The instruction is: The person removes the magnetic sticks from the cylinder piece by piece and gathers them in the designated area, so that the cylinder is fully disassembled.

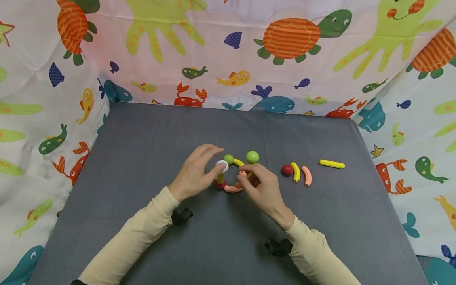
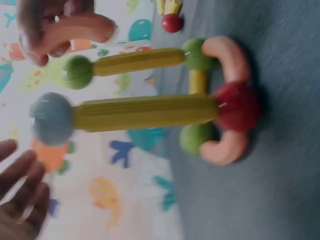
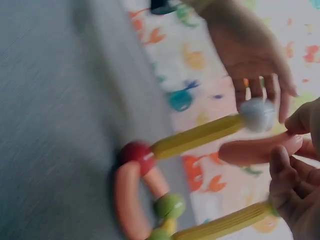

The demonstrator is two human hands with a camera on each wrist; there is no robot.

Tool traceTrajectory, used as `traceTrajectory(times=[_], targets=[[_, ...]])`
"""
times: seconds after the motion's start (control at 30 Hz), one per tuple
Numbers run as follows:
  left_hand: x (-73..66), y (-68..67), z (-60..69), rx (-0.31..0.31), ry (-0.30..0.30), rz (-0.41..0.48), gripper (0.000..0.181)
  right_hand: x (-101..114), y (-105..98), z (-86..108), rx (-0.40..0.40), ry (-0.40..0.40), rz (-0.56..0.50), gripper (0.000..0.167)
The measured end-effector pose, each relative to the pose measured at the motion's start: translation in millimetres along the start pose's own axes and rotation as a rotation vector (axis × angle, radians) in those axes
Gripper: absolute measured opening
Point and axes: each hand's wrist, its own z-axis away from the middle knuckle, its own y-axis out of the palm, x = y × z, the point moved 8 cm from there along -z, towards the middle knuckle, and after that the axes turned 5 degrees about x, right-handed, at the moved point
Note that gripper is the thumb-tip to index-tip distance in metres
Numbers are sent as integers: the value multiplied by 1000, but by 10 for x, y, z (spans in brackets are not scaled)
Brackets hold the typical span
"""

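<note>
A toy frame of balls and sticks stands on the table, its ring base joining a red ball (image 2: 237, 106), green balls (image 2: 199, 54) and pink curved sticks (image 2: 227, 149). Two straight yellow sticks (image 2: 145, 112) rise from it, one topped by a white ball (image 1: 222, 165), the other by a green ball (image 1: 252, 157). My left hand (image 1: 196, 171) is beside the white ball, fingers loosely extended; the left wrist view shows its fingers apart from the ball. Between thumb and fingers my right hand (image 1: 261, 190) pinches another pink curved stick (image 3: 250, 151), held near the tops of the uprights.
To the right on the grey table (image 1: 199, 253) lie a red ball (image 1: 287, 170), a yellow curved stick (image 1: 295, 172), a pink curved stick (image 1: 306, 176) and a straight yellow stick (image 1: 331, 164). A sea-animal curtain (image 1: 210, 47) hangs behind and at both sides.
</note>
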Motion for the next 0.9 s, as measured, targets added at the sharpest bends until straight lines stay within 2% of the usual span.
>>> traceTrajectory(times=[0.07, 0.13, 0.2, 0.23, 0.27, 0.33, 0.43, 0.53, 0.6, 0.63, 0.7, 0.77, 0.83, 0.9], targets=[[-192, -98, 9, -67, 115, -100, 36, 13, -61, -4, 23, 76, -171, 15], [-428, -148, 30, -108, 261, -193, 35, 43, -98, -8, 45, 137, -369, 14], [-645, -140, 60, -110, 393, -272, 34, 89, -105, -16, 67, 176, -548, 14], [-725, -124, 75, -105, 441, -303, 34, 111, -99, -20, 78, 187, -609, 14], [-780, -103, 89, -98, 474, -331, 33, 130, -93, -22, 83, 193, -649, 16], [-839, -69, 100, -78, 498, -352, 29, 157, -85, -25, 84, 204, -684, 20], [-832, -72, 97, -66, 480, -312, 25, 160, -95, -13, 65, 215, -642, 23], [-715, -185, 69, -73, 378, -196, 24, 159, -147, -16, 27, 177, -606, 19], [-539, -338, 41, -106, 254, -112, 27, 157, -218, -23, -8, 132, -592, 17], [-407, -434, 31, -124, 171, -69, 28, 153, -253, -27, -28, 110, -594, 16], [-70, -626, 35, -159, -23, -14, 29, 130, -330, -27, -67, 79, -591, 15], [331, -769, 89, -172, -233, 12, 29, 91, -404, -13, -104, 68, -583, 13], [729, -839, 193, -148, -428, 5, 32, 41, -458, 9, -139, 73, -581, 13], [1071, -855, 329, -96, -585, -31, 40, -14, -484, 37, -167, 86, -588, 12]])
